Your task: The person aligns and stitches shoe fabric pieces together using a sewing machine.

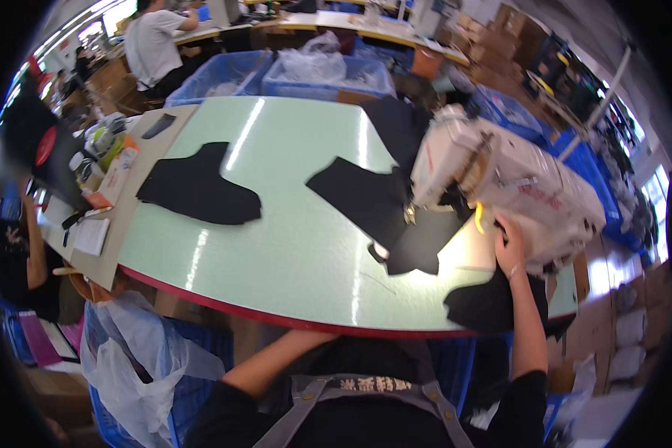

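Table (291, 134), pale green top, red front edge, fills the middle. Sewing machine (526, 179), off-white, sits on its right side, lamp glow on the bed near the needle area. Blue bins (295, 88) behind the far edge, clear plastic heaped in one. Beige board (153, 145) along the left side, with a carton (116, 183), bottle (86, 168) and white pad (92, 237) on it. Plastic bag (138, 351) in a blue basket below the near left edge. Co-worker (151, 45) in a white top, far back left. Middle piece (358, 194), black, flat on the table, reaches toward the machine head. Left piece (201, 187), black, boot-shaped, lies flat and well apart from it. Right piece (474, 306), black, at the near edge, partly behind the right forearm. Left forearm (284, 362) goes under the near edge; left hand hidden, grip can't be told. Right hand (509, 246) is at the machine's near side, fingers bent; can't tell if clamped on anything. Yellow part (479, 216) just left of it. Metal foot (410, 215) beneath the machine head, beside the middle piece.
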Demonstrator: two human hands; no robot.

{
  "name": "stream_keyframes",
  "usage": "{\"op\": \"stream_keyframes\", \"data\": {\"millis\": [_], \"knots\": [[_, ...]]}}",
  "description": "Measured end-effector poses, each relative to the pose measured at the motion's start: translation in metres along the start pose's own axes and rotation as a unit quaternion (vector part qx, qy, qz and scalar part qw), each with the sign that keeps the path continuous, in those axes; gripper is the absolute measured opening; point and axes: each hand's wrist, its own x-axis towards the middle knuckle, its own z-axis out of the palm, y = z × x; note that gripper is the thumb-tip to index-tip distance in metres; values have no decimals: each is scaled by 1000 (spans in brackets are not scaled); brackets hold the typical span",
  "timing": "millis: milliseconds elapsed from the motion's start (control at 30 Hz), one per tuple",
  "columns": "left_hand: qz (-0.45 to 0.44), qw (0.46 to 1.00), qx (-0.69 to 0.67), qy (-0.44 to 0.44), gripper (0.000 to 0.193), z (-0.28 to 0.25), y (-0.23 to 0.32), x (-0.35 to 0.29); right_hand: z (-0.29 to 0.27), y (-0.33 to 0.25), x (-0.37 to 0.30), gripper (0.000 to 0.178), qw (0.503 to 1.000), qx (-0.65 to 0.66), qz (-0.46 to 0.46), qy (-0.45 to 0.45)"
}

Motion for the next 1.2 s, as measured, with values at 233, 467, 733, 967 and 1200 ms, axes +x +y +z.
{"op": "stream_keyframes", "data": {"millis": [233, 467, 733, 967, 1200], "knots": [[-76, 907, -242, -335, 45, -224, 82, -7, -37, -96, 17, 35, 945, -93, -198, -244], [220, 971, 85, 42, 40, -242, 107, 131, 12, -119, 22, 51, 921, -97, -317, -204], [224, 946, 227, -60, 51, -230, 103, 210, 14, -104, 40, 37, 908, -73, -388, -141], [323, 894, 307, 58, 43, -211, 97, 211, 19, -99, 45, 13, 932, 67, -341, -101], [298, 933, 198, 41, 42, -217, 98, 207, 3, -105, 27, 38, 906, -8, -352, -235]]}}
